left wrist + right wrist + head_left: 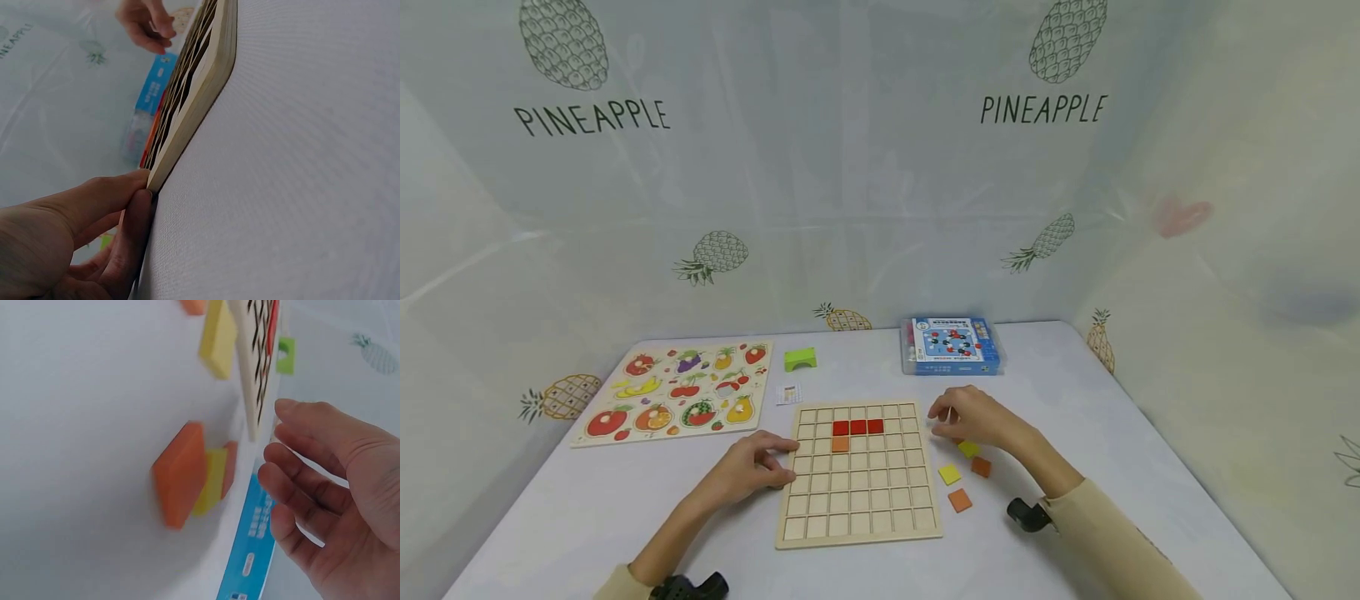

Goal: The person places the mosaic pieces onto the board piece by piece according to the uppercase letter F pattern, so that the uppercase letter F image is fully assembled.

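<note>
A light wooden grid board (861,504) lies flat on the white table. Three red tiles (858,427) sit in a row in its upper part, with one orange tile (840,444) under the leftmost. My left hand (752,465) touches the board's left edge with thumb and fingertip, set a little apart. Off the board's upper right side hovers my right hand (973,417), fingers loosely bent and nothing between them in the right wrist view. Close by it lie loose tiles: a yellow tile (969,448), an orange tile (180,476), and another orange one partly hidden by the hand.
Nearer the front lie another yellow tile (950,474) and orange tile (959,500). A fruit picture board (673,392) is at the far left. Behind the grid board are a green arch block (800,359), a small printed card (788,394) and a blue boxed set (952,346).
</note>
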`<state>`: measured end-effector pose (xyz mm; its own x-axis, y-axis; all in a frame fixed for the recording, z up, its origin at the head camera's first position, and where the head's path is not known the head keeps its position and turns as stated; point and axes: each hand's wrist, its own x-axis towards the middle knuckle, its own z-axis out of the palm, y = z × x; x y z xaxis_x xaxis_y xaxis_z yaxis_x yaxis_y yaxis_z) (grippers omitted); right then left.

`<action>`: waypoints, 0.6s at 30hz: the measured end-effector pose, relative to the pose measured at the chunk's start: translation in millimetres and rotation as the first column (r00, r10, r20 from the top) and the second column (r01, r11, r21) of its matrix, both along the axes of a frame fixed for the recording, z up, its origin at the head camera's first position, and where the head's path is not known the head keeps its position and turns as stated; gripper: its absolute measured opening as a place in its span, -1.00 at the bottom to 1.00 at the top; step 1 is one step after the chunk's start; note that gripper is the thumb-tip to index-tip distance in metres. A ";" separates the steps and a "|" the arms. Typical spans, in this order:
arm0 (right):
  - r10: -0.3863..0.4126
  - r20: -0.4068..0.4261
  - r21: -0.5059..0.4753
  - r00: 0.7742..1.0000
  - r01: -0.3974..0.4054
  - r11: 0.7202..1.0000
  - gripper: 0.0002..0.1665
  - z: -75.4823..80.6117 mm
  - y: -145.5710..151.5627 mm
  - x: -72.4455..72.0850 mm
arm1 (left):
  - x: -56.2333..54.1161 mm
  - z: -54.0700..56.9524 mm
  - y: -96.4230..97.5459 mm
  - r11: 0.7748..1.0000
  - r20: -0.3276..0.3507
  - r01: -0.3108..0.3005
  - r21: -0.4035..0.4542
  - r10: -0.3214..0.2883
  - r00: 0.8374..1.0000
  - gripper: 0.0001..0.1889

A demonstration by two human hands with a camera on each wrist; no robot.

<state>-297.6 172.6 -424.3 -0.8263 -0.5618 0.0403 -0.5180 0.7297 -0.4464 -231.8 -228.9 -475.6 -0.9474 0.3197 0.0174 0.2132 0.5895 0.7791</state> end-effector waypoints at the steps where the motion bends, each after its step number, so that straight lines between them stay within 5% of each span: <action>1: -0.010 -0.002 0.006 1.000 0.010 1.000 -0.77 -1.1 2.7 0.0 | 0.0 0.0 -0.1 1.000 -0.002 0.001 -0.001 -0.001 1.000 -0.50; 18: -0.060 -0.054 0.053 0.997 0.063 0.997 -0.83 -17.0 30.2 2.9 | 0.4 0.0 -1.3 1.000 -0.014 0.014 0.007 -0.014 1.000 -0.52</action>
